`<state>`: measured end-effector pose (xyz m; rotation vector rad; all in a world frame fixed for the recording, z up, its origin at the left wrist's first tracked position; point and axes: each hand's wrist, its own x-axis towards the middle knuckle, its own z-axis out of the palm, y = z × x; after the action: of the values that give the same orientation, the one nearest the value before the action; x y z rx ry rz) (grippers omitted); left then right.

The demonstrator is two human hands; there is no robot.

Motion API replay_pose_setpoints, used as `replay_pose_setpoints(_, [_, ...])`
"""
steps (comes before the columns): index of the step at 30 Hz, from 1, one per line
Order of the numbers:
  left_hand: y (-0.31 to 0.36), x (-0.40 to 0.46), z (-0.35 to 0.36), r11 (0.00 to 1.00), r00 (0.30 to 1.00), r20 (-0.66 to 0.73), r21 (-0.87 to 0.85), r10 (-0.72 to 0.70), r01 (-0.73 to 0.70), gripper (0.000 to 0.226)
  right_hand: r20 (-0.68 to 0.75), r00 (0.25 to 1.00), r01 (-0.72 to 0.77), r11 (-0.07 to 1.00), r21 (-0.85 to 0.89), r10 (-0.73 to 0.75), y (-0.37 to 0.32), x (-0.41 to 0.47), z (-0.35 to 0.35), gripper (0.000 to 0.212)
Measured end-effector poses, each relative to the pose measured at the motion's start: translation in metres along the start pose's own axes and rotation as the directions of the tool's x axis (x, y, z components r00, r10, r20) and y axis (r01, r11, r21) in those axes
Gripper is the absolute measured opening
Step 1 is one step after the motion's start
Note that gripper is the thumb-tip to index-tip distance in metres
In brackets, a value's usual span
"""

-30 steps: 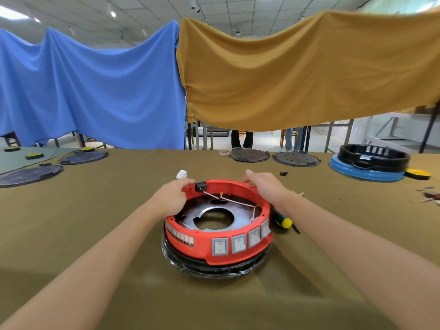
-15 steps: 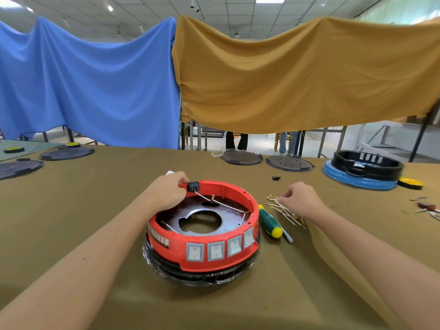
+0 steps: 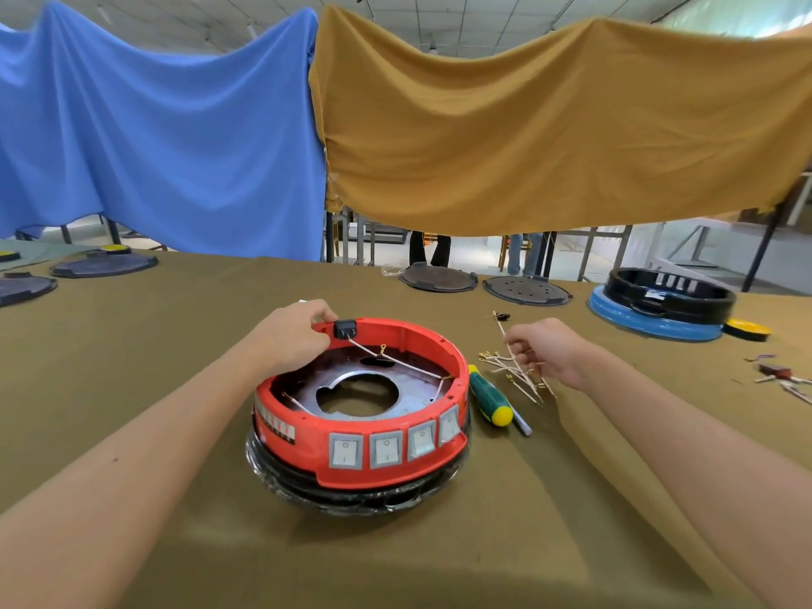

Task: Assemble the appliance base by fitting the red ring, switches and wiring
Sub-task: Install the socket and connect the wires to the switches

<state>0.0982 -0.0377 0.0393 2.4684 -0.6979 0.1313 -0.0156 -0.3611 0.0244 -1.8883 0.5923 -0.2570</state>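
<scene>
Head view shows the wiring step: the left hand (image 3: 293, 340) grips the red ring's (image 3: 373, 454) far rim on the table beside the black socket (image 3: 345, 329), while the right hand (image 3: 542, 351) pinches one lead from the loose wires (image 3: 518, 375). Next, that lead likely needs carrying to a terminal inside.

An appliance base (image 3: 358, 428) sits on the worktop (image 3: 132, 389), directly ahead. A ring (image 3: 395, 459) tops the base, with four switches (image 3: 391, 448) along its near side. Just right of the base lies a screwdriver (image 3: 490, 395); right of that, a bundle of wires (image 3: 516, 373). Behind these lie two discs (image 3: 483, 285).
</scene>
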Motion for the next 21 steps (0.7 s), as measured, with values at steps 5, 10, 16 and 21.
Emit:
replay_pose_setpoints(5, [-0.002, -0.001, 0.000, 1.000, 1.000, -0.001, 0.003, 0.004, -0.004, 0.029, 0.028, 0.936, 0.320, 0.812, -0.488, -0.352, -0.006, -0.003, 0.005, 0.012])
replay_pose_setpoints(10, [-0.001, -0.001, 0.001, 1.000, 1.000, 0.002, 0.003, 0.013, -0.013, 0.027, -0.051, 0.830, 0.449, 0.720, -0.529, -0.555, -0.013, -0.007, 0.017, 0.009])
replay_pose_setpoints(16, [-0.001, 0.000, 0.001, 1.000, 1.000, 0.016, 0.029, 0.010, -0.011, 0.030, -0.297, 0.800, 0.522, 0.849, -0.084, -0.521, -0.037, -0.019, 0.029, 0.010])
replay_pose_setpoints(21, [-0.002, 0.001, 0.001, 1.000, 1.000, 0.022, 0.020, 0.005, -0.005, 0.032, -0.254, 0.848, 0.511, 0.844, 0.163, -0.464, -0.068, -0.032, 0.047, 0.011])
